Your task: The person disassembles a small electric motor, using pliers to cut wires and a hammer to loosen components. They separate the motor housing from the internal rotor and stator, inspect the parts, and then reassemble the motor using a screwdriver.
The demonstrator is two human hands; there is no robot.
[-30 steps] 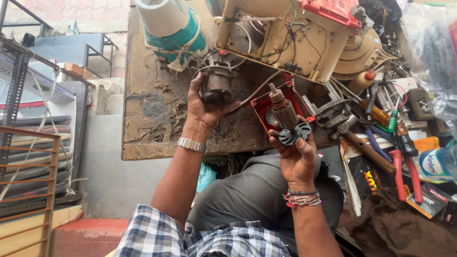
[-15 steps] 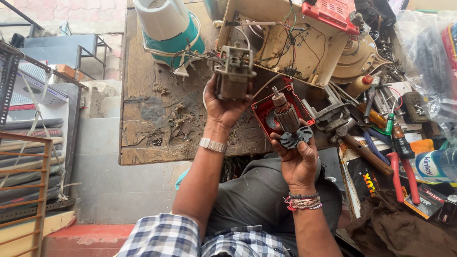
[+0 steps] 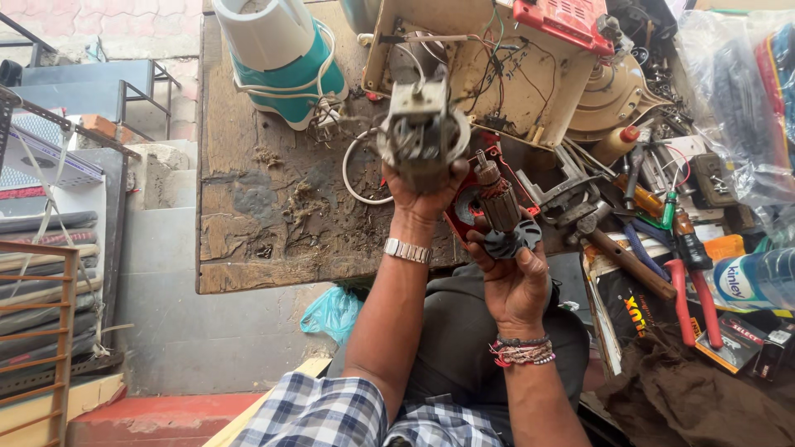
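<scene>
My left hand [image 3: 424, 195] grips a grey motor housing [image 3: 422, 136] with copper windings, raised over the worn wooden workbench [image 3: 248, 223]. A metal watch sits on that wrist. My right hand [image 3: 515, 277] holds a motor rotor [image 3: 499, 203] upright, its dark fan blades [image 3: 512, 242] resting against my fingers. The rotor stands just right of the housing, apart from it. A red tray [image 3: 460, 217] lies under both hands.
A teal-and-white appliance base [image 3: 286, 58] stands at the bench's back left. A cream chassis with wires [image 3: 497, 66] and a red part lies behind. Hammer [image 3: 621, 252], red-handled pliers [image 3: 696, 281], screwdrivers and a plastic bottle [image 3: 758, 277] crowd the right.
My left hand has lifted the motor housing up and to the right, closer to the rotor. My right hand with the rotor has stayed about where it was.
</scene>
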